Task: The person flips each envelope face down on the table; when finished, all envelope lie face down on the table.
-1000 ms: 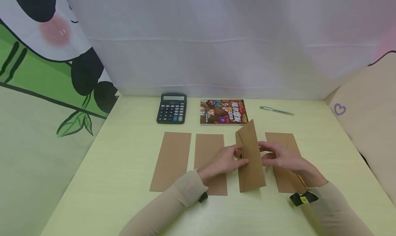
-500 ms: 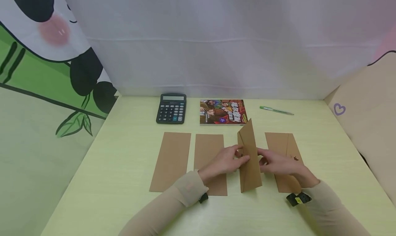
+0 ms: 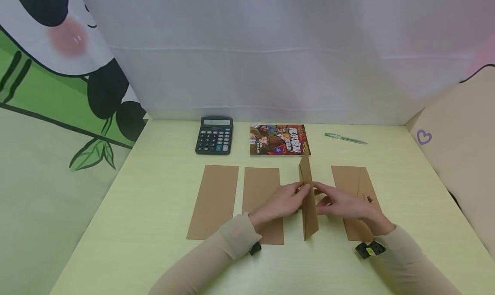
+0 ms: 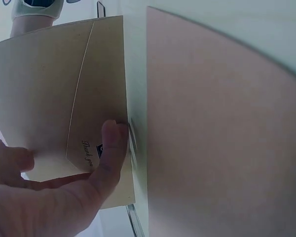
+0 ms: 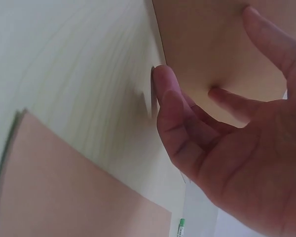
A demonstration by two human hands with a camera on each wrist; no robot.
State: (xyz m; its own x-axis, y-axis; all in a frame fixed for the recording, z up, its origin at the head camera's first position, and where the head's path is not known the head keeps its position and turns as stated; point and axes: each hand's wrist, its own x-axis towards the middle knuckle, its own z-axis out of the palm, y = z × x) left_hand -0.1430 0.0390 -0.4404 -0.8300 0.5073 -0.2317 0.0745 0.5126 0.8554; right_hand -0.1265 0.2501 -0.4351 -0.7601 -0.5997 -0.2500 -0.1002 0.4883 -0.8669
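Observation:
A brown paper envelope (image 3: 308,200) stands almost upright on its long edge, seen nearly edge-on in the head view. My left hand (image 3: 284,201) is at its left face, the flap side, printed "Thank you". In the left wrist view, thumb and fingers (image 4: 111,145) lie spread against that face, one fingertip right at the lower edge. From the other side my right hand (image 3: 344,204) touches the plain face; in the right wrist view two fingertips press it and bent fingers (image 5: 165,81) are near the tabletop. Another envelope (image 3: 353,179), flap side up, lies under the right forearm.
Two envelopes lie plain side up on the left, an outer one (image 3: 214,200) and an inner one (image 3: 261,179) partly under the left hand. Along the back of the table (image 3: 147,192) are a calculator (image 3: 214,135), a comic-style book (image 3: 278,140) and a green pen (image 3: 345,138).
The envelope has swung from leaning to nearly upright, its upper edge moving left. My right hand has followed it leftward; the left hand stays almost in place.

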